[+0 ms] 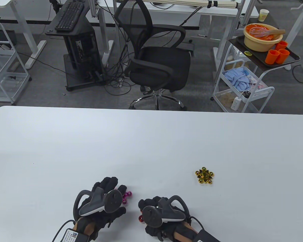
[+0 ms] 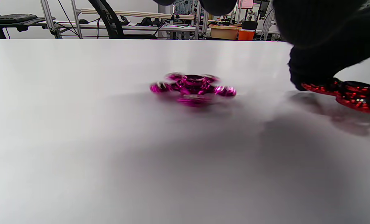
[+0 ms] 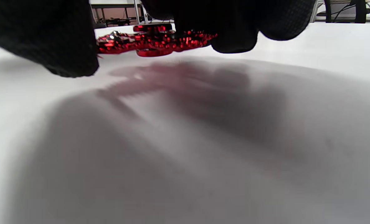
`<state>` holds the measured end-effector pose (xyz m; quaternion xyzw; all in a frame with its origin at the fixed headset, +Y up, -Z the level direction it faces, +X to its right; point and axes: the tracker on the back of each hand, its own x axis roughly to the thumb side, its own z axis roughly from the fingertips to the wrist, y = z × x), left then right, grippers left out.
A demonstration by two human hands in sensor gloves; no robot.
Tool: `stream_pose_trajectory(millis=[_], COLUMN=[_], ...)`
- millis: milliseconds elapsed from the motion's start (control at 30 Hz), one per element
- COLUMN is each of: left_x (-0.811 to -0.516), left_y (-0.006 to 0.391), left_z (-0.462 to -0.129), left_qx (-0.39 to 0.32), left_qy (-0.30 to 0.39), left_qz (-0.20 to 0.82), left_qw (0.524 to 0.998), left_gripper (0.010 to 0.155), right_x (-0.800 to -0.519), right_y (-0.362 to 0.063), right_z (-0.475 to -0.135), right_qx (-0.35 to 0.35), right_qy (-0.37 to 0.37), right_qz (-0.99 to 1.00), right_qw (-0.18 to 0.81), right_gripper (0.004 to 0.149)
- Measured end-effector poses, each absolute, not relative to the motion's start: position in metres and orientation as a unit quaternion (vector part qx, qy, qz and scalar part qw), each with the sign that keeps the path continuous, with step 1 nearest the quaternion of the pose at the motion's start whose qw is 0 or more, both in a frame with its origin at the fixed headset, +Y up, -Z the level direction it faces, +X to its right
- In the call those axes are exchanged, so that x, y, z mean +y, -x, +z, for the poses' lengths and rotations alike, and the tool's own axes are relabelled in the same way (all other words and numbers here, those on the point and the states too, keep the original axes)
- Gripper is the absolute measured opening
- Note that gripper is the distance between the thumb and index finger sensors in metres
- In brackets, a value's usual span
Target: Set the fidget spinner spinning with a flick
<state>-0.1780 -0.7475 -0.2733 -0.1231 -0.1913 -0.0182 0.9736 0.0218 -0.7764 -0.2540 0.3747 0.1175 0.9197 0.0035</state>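
A magenta fidget spinner [image 1: 126, 197] lies flat on the white table [image 1: 151, 141], just right of my left hand [image 1: 115, 187]. In the left wrist view the magenta spinner [image 2: 192, 88] looks blurred at its arms, and my left fingertips [image 2: 217, 4] hang above it without touching. My right hand [image 1: 144, 204] holds a red spinner [image 1: 141, 218] low at the table. In the right wrist view the thumb [image 3: 63, 53] and a finger [image 3: 233, 40] sit at either end of the red spinner [image 3: 154, 40]. The red spinner also shows in the left wrist view [image 2: 353, 95].
A gold spinner [image 1: 204, 175] lies on the table to the right, beyond my right hand. Past the table's far edge stand a black office chair [image 1: 156, 63] and a cart with an orange bowl [image 1: 263, 36].
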Motion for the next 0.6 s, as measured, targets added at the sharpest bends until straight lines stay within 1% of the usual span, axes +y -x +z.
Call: stream_pose_trajectory(millis=[300, 500, 600], left_x=[-0.748, -0.75, -0.75], left_y=[0.174, 0.159, 0.15], left_z=[-0.272, -0.262, -0.256], left_qx=[-0.198, -0.223, -0.239], left_qy=[0.127, 0.129, 0.128], left_qz=[-0.025, -0.041, -0.052], left_qw=[0.972, 0.965, 0.961], left_gripper=[0.074, 0.074, 0.074], right_x=[-0.784, -0.787, -0.786], right_y=[-0.019, -0.021, -0.024], right_z=[-0.252, -0.251, -0.251], right_qx=[0.13, 0.145, 0.15], right_qy=[-0.383, -0.38, -0.378], right_qz=[0.915, 0.914, 0.914], right_qw=[-0.005, -0.007, -0.005], right_gripper=[0.087, 0.087, 0.091])
